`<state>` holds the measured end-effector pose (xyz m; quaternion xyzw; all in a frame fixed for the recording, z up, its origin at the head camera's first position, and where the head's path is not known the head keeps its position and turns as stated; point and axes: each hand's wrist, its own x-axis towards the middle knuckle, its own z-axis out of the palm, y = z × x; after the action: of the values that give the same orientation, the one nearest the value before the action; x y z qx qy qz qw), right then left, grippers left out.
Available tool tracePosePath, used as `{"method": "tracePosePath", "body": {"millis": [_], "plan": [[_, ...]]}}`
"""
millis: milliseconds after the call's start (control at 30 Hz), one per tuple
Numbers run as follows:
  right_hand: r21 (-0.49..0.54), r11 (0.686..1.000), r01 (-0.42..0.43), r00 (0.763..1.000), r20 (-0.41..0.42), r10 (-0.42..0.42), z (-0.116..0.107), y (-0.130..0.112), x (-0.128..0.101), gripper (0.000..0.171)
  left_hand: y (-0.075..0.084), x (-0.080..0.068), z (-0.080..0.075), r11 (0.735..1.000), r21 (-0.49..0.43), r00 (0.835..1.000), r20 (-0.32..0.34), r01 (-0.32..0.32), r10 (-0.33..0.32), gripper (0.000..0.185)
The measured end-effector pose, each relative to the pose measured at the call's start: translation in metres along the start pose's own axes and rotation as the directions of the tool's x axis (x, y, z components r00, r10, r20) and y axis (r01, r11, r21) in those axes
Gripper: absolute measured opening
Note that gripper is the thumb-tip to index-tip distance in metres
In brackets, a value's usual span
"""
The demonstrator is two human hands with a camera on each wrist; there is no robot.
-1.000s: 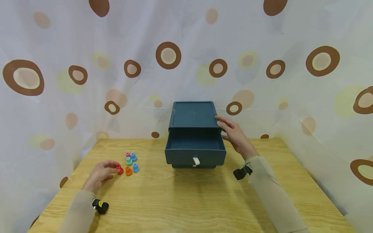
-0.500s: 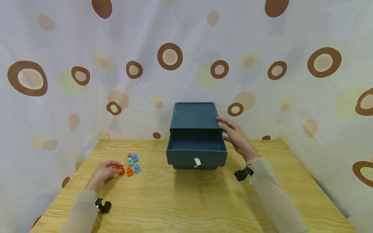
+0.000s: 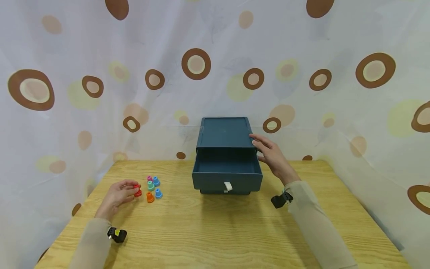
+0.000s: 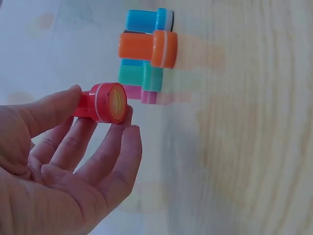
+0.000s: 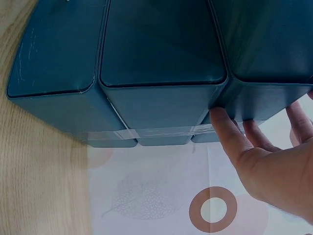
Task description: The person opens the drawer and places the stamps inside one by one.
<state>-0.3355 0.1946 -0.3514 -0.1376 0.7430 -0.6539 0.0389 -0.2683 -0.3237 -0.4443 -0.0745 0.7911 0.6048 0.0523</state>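
Now the left hand (image 3: 118,194) pinches the red peg (image 3: 137,190) just off the table (image 3: 215,231), at nine o'clock from the open drawer (image 3: 226,172); the right hand (image 3: 273,157), fingers straight, steadies the box (image 3: 224,133). Best carry it level, clearing the front.

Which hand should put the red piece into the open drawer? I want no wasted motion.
The left hand, probably: it already pinches the red piece. The right hand rests against the side of the drawer box, steadying it.
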Motion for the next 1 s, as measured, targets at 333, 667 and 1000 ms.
{"method": "tracePosePath", "body": {"millis": [333,667,1000], "plan": [[-0.005,1.000,-0.004,1.000,0.005,0.004,-0.001,-0.001,-0.001,0.053,0.014,0.000,0.003,0.995,-0.074,0.995,0.055,-0.074,0.078,0.046],[-0.004,1.000,-0.014,1.000,0.005,0.014,-0.001,-0.001,0.001,0.053,0.025,-0.002,0.009,0.977,-0.109,0.983,-0.010,-0.183,0.183,0.045],[0.004,1.000,-0.023,1.000,0.002,0.023,-0.002,-0.001,0.001,0.053,0.036,-0.004,0.023,0.940,-0.130,0.949,-0.050,-0.314,0.310,0.038]]}}
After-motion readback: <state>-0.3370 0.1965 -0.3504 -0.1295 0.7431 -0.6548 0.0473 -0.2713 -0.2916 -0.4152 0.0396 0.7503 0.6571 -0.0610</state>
